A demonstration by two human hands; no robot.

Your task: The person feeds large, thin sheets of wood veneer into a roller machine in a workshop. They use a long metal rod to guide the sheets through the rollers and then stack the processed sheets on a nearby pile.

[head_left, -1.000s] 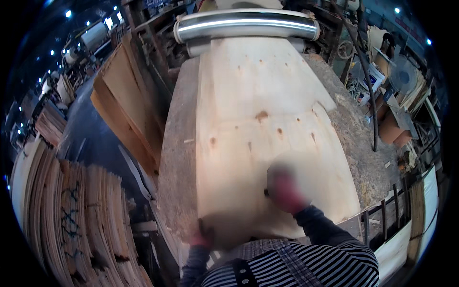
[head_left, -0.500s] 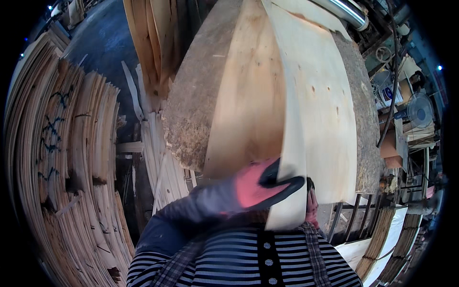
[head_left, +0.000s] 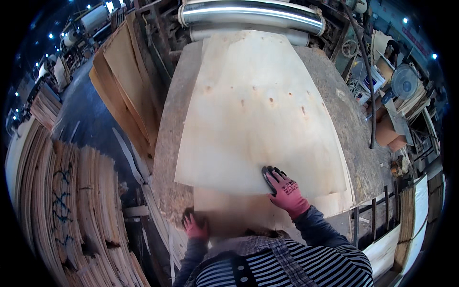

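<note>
A wide, pale wood veneer sheet with small brown knots lies on the worn work table. My right hand, in a pink glove with black fingertips, rests flat on this sheet near its front edge, fingers stretched out. Part of another veneer sheet shows from under the top one, toward my body. At that lower sheet's near left corner is my left hand, gloved the same way, slightly blurred, with its fingers extended. Whether it touches the sheet's edge is hard to make out.
Metal rollers span the table's far end. Tall stacks of veneer stand on the left, and brown sheets lean beside the table. A fan and a cardboard box are at right.
The raised, bent veneer sheet now lies flat on the table. My left hand has moved left and down, off that sheet; my right hand has come into full view on top. The view has shifted.
</note>
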